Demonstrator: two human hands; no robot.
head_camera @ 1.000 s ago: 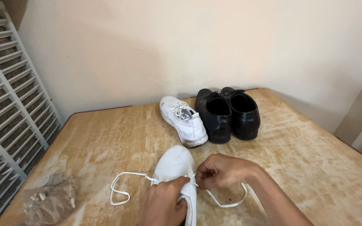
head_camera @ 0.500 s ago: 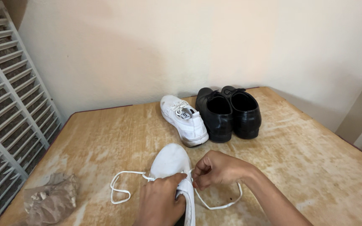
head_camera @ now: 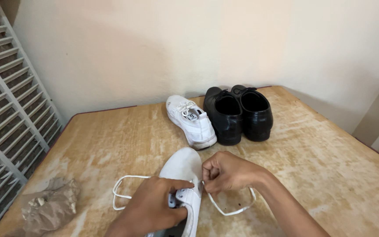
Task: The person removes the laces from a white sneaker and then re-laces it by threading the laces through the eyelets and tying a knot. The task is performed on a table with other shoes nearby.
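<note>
Head view: worn wooden table (head_camera: 330, 175) against a pale wall, seen from above; entries run left to right.
Rack: white slatted rack (head_camera: 5, 114) leans at the far left, off the table edge.
Rag: crumpled brownish rag (head_camera: 49, 206) lies on the near left of the table, well apart from the hands.
Lace, left end: white lace (head_camera: 123, 193) loops loose on the wood just left of the near shoe; this end is not held.
Left hand: left hand (head_camera: 152, 210) is clamped over the top of the near shoe, fingers curled down around the eyelet area, steadying it.
Near shoe: white shoe (head_camera: 183, 171) sits at the near edge, toe pointing away from the person; its heel is cut off by the frame.
Right hand: right hand (head_camera: 227, 171) is just right of the shoe, fingertips pinched tight on the lace at an eyelet; the exact eyelet is hidden by the fingers.
Lace, right end: hangs in a slack loop under the right wrist, lying on the table.
Progress (judgement): lacing is partly done. The rows nearest the toe cannot be read; both ends trail long, so upper rows and any knot look undone.
Far shoes: second white shoe (head_camera: 191, 120), already laced, stands beside a pair of black shoes (head_camera: 240, 114), touching or nearly so, toes toward the wall.
</note>
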